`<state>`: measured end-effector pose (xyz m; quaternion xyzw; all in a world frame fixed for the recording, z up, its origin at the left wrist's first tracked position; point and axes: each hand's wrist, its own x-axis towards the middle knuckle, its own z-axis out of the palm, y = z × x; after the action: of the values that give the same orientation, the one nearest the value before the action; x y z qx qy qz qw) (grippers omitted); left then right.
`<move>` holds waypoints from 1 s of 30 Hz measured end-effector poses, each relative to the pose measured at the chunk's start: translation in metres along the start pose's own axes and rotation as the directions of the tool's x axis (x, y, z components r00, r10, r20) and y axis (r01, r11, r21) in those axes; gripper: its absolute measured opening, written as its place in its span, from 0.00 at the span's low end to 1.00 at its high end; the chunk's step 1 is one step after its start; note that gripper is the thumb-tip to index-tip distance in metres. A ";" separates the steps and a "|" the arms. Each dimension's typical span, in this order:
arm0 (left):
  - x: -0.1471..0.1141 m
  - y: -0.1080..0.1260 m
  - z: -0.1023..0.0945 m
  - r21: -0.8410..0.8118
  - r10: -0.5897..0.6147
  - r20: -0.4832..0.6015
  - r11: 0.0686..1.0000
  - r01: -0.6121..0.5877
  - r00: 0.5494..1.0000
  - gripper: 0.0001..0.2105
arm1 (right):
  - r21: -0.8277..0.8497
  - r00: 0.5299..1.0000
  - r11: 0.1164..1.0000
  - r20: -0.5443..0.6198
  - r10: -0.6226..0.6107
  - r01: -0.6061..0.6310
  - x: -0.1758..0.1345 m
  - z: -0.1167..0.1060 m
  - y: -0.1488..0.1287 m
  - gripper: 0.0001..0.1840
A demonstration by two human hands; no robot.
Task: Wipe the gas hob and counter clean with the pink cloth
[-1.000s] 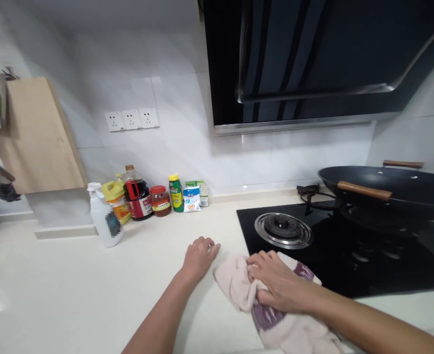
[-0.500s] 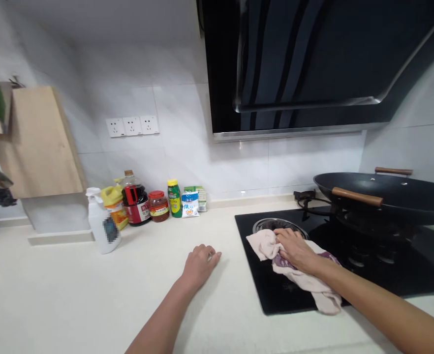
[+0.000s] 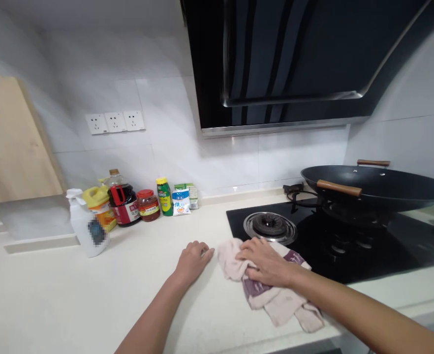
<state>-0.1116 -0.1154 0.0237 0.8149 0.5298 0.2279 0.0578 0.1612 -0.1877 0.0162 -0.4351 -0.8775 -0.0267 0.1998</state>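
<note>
Counter-side, watching the hands. Right hand (image 3: 263,260) presses palm-down on a pale pink cloth (image 3: 281,307), fingers bent into its folds, part of the fabric gathered under them. Cloth straddles the near left corner of the black glass hob (image 3: 309,241), partly on glass, partly on the white counter (image 3: 128,300); its loose tail trails close to the counter's front edge. Left hand (image 3: 193,260) rests on the counter just beside the cloth, fingers loosely curled, thumb apart, nothing visible in its grip. Main worry, to my eye: the far hem sits right by the left burner (image 3: 270,225), and a push that way could snag fabric on the raised ring or cap and knock it askew. No flame visible there; whether the metal is hot I cannot tell. The spread tail could bunch or slip over the front edge, since only the gathered part is under the palm. A wide sweep to the right might bring the forearm near the wok (image 3: 383,184), whose wooden handle (image 3: 338,188) points this way; a bump there could tilt it. Spray bottle (image 3: 87,228) stands well apart, low risk.
</note>
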 end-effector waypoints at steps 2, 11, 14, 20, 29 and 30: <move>0.000 -0.002 -0.001 -0.007 0.015 0.006 1.000 -0.015 1.000 0.14 | 0.065 0.996 0.994 0.008 -0.084 0.083 0.000 0.001 -0.013 0.16; -0.001 -0.002 -0.009 -0.069 0.030 0.053 0.997 -0.026 0.998 0.18 | -0.146 0.987 0.977 -0.044 0.151 -0.156 -0.030 -0.018 0.052 0.11; -0.002 -0.001 -0.009 -0.085 0.032 0.058 0.996 -0.027 0.998 0.18 | -0.278 0.967 0.926 -0.086 0.241 -0.256 -0.068 -0.029 0.083 0.15; -0.007 0.002 -0.007 -0.104 0.034 0.050 0.994 -0.028 0.998 0.18 | -0.423 0.858 0.748 -0.208 0.469 -0.511 -0.146 -0.040 0.112 0.19; -0.005 0.006 -0.003 -0.158 0.045 0.051 0.987 -0.037 0.998 0.19 | -0.213 0.843 0.817 -0.189 0.504 -0.536 -0.089 -0.022 0.049 0.17; -0.003 0.004 -0.003 -0.168 0.044 0.048 0.985 -0.035 0.998 0.20 | -0.182 0.868 0.850 -0.159 0.471 -0.495 -0.074 -0.019 0.038 0.17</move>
<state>-0.1106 -0.1207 0.0270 0.8231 0.4909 0.2516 0.1349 0.2369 -0.2237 0.0012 -0.6587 -0.7196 -0.0944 0.1986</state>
